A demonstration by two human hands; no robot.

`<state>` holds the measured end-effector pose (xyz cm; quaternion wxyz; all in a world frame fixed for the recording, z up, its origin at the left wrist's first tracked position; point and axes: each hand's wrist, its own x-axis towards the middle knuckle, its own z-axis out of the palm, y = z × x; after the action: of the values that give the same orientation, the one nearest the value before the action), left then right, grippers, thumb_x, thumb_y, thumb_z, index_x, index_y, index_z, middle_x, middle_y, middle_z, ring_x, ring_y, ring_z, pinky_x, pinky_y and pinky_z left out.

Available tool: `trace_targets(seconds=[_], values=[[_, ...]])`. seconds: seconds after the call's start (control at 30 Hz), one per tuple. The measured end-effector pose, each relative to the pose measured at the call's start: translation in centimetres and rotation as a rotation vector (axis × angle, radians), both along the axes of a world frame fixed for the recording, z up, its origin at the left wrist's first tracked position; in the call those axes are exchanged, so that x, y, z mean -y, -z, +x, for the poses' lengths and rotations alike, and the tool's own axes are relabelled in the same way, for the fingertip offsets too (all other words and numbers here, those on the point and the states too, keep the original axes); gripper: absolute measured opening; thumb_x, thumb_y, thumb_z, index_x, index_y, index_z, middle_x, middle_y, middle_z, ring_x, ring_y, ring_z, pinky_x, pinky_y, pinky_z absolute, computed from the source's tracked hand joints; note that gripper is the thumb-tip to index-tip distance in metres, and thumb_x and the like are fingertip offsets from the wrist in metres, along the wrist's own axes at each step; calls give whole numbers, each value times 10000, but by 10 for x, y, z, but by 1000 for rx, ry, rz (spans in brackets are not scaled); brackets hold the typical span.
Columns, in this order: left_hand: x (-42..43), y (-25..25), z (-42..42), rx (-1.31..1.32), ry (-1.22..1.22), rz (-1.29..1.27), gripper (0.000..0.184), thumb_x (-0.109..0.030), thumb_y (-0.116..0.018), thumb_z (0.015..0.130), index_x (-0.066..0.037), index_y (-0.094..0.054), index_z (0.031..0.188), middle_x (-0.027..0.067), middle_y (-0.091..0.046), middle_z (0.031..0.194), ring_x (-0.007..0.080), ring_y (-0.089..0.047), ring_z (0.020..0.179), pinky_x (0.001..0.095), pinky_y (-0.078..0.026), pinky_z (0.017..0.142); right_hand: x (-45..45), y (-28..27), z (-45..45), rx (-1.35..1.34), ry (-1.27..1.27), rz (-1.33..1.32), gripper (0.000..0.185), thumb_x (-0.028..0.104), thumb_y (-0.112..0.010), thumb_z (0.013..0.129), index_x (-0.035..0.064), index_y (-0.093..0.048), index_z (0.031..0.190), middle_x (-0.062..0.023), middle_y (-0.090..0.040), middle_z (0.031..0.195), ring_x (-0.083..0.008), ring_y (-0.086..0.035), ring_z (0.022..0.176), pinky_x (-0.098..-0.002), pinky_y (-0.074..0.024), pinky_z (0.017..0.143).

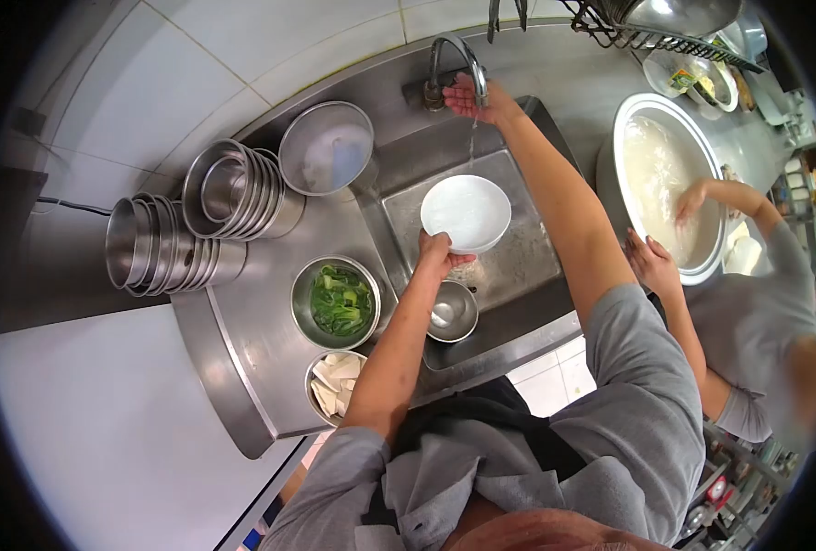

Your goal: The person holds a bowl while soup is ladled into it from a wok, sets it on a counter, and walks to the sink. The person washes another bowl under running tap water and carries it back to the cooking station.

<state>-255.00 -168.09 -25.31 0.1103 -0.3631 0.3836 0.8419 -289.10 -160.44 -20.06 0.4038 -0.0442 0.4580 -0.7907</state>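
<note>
A white bowl (466, 213) is held over the sink (523, 262) by my left hand (440, 257), whose fingers grip its lower left rim. Water falls from the curved faucet (475, 69) toward the bowl. My right hand (474, 99) is beside the faucet's spout, palm turned up and fingers apart, with nothing visible in it. A small metal bowl (452, 310) sits below my left hand in the sink's near left corner.
Left of the sink stand stacked metal pots (229, 197), a round metal bowl (326, 149), a bowl of leafy greens (342, 301) and a bowl of white pieces (336, 381). On the right, a co-worker (748, 312) has one hand in a large pot (669, 184).
</note>
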Motion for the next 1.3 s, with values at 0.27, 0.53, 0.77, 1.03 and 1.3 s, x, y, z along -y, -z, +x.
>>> trace_targets(seconds=[0.27,0.53,0.77,1.03,1.3], values=[[-5,-10,-11,7,7,-143,634,109,-320,835,8,-302,1461,346,-555,1295,496,-720,927,527,-691,576,25,-1,10,-262,175,501,292,332,-659,957,40,-658,961,-104,-717,789,-219,-701,595,-331,-578,520],[-10,-28,-23,-50,18,-95,606,91,-344,857,0,-271,1451,339,-553,1294,499,-721,914,563,-684,585,-4,45,69,-437,308,578,289,304,-636,947,21,-690,970,-109,-700,736,-223,-690,594,-354,-565,541],[-12,6,-35,35,-24,-135,568,-5,-440,906,-80,-272,1443,309,-507,1352,549,-668,1028,676,-631,613,-36,120,192,-1243,-335,1089,291,227,-609,897,7,-708,1061,-249,-724,1086,-409,-702,1006,-488,-537,854],[-12,-20,-13,71,239,-622,788,65,-461,865,-130,-201,1583,321,-495,1400,513,-673,1049,573,-644,676,-92,35,172,-948,-799,991,262,189,-600,901,-29,-725,972,-191,-742,879,-275,-724,808,-434,-562,737],[-18,-65,17,-165,727,-1584,809,35,-569,865,-230,-320,1588,253,-540,1282,476,-662,1012,550,-582,830,-27,23,6,-4,3,427,262,247,-522,1032,35,-656,1108,-130,-742,975,-246,-716,780,-413,-593,671]])
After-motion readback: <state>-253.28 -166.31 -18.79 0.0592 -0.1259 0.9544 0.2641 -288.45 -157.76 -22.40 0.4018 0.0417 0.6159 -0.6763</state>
